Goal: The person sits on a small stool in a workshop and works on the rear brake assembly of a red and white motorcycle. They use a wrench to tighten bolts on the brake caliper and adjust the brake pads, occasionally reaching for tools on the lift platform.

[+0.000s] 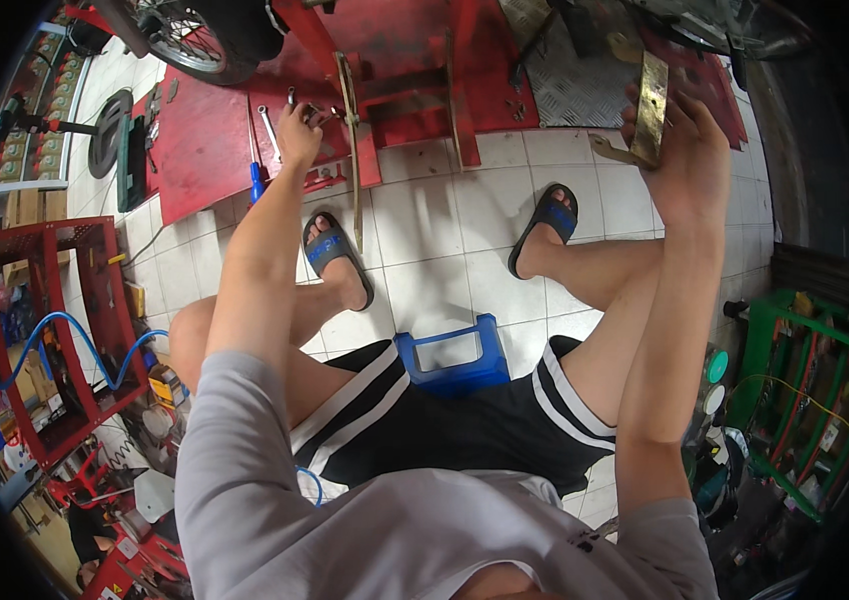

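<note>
My right hand (690, 160) is raised at the far right, its fingers wrapped round a flat, worn gold-coloured metal bracket (652, 110). A curved arm with a rounded end sticks out to the left from the bracket's lower end. Over the red platform (195, 145), my left hand (300, 135) is closed, fingers curled down among small metal parts. What it grips, if anything, is hidden. Just left of it lie a combination wrench (269, 132) and a screwdriver with a blue handle (257, 183).
A motorcycle wheel (195, 45) stands on the platform at the upper left. Red uprights (460, 100) rise ahead of my feet. Between my legs is a blue plastic stool (460, 370). A red metal frame (50, 340) stands left, a green rack (785, 390) right.
</note>
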`<state>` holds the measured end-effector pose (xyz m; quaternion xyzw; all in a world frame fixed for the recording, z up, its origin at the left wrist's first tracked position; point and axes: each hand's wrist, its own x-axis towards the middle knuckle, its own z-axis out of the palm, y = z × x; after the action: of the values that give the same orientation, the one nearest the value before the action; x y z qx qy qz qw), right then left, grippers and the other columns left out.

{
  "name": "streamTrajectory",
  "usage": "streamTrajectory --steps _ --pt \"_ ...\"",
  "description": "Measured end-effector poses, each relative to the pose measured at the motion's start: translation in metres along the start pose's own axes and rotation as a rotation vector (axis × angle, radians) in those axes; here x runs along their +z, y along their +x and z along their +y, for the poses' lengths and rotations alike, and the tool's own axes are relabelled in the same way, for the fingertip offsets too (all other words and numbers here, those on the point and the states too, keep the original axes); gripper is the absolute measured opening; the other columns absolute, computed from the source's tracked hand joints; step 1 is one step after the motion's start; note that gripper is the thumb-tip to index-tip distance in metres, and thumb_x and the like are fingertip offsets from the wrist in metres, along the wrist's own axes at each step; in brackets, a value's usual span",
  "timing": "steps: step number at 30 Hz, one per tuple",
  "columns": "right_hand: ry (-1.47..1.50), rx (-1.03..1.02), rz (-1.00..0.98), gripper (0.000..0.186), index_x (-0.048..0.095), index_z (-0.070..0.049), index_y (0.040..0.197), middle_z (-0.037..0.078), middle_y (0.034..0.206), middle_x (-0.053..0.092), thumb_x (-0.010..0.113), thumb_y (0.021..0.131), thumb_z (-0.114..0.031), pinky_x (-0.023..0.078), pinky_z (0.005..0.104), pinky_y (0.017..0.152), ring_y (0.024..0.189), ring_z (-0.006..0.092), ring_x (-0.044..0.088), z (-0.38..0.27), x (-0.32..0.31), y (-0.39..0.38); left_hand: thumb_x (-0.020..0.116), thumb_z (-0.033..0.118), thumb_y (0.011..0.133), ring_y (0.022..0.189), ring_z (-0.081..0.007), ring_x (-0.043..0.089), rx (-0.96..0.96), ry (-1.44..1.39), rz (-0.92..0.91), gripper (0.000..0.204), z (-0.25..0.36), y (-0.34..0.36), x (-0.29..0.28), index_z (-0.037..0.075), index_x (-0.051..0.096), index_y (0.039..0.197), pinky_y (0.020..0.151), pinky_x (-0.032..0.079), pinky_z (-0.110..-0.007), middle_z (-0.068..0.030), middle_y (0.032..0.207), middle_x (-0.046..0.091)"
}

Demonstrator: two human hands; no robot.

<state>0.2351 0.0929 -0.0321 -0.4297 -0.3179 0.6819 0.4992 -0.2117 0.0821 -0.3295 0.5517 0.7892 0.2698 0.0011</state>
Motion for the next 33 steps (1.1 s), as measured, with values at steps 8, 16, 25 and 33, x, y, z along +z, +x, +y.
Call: streamTrajectory --steps 8,16,25,33 --pt "-0.007 -0.03 0.076 0.038 0.05 0.007 0.114 0.015 0.098 0.062 0.038 0.091 -0.022 0.049 0.0346 0.073 0.075 0.0226 0.057 -0.007 0.007 -0.004 0.063 0.011 0.072 0.079 -0.0315 0.065 -0.051 -0.218 -0.166 0.022 0.031 0.007 0.006 0.004 0.066 0.093 0.07 0.048 -0.037 -0.0166 0.08 0.067" --pt "0.101 -0.013 0.079 0.035 0.052 0.006 0.109 0.014 0.092 0.062 0.039 0.091 -0.021 0.049 0.0335 0.07 0.071 0.0205 0.057 -0.025 -0.008 -0.011 0.07 -0.004 0.07 0.064 -0.0169 0.063 -0.29 -0.784 0.745 0.013 0.074 0.017 -0.122 -0.004 0.065 0.082 0.061 0.05 -0.027 -0.0111 0.075 0.067" --pt "0.371 -0.172 0.147 0.03 0.051 0.006 0.106 0.014 0.089 0.062 0.039 0.09 -0.016 0.05 0.0342 0.069 0.074 0.0221 0.06 -0.052 -0.037 -0.016 0.07 0.004 0.078 0.077 -0.0148 0.063 -0.129 -1.013 -0.157 0.025 0.334 -0.06 -0.125 -0.003 0.064 0.1 0.067 0.049 -0.026 -0.008 0.089 0.068" --pt "0.446 -0.179 0.151 0.029 0.051 0.005 0.105 0.013 0.09 0.061 0.04 0.09 -0.017 0.05 0.0346 0.07 0.075 0.0222 0.06 -0.058 -0.062 -0.01 0.075 0.013 0.067 0.082 -0.0243 0.067 -0.743 -0.399 -0.282 0.031 0.353 -0.02 0.091 -0.001 0.068 0.094 0.071 0.053 -0.035 -0.0178 0.092 0.068"
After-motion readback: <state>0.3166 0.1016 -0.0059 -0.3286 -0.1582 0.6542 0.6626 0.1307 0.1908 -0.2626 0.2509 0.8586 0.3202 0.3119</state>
